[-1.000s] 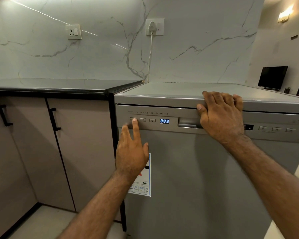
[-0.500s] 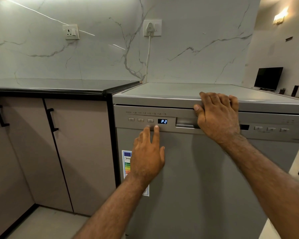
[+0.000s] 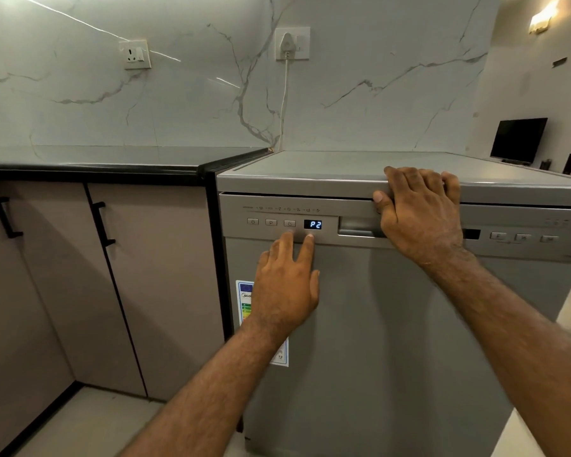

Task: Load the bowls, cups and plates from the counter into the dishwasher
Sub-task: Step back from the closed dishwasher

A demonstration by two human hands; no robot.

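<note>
Your left hand [image 3: 285, 285] lies spread on the closed dishwasher [image 3: 393, 341] door, fingertips [image 3: 289, 236] touching the panel [image 3: 236, 233] under the P2 display [image 3: 312, 224]. At two o'clock your right hand [image 3: 421, 216] curls over its top edge. The dark surface [image 3: 96, 168] runs at ten o'clock.

you're in home kitchen. signs in front of you: grey steel freestanding dishwasher [image 3: 409, 324] with lit blue display [image 3: 313, 224] reading p2, set against glossy black countertop [image 3: 96, 166]; beige flat-front cabinet doors [image 3: 165, 275] with black bar handles [image 3: 104, 222] beneath counter; white grey-veined marble wall [image 3: 376, 94] carrying white wall socket [image 3: 134, 55] and white plug [image 3: 287, 44] with cord. to your right, room beyond with black flat screen [image 3: 519, 140], glowing wall lamp [image 3: 541, 19].
</note>
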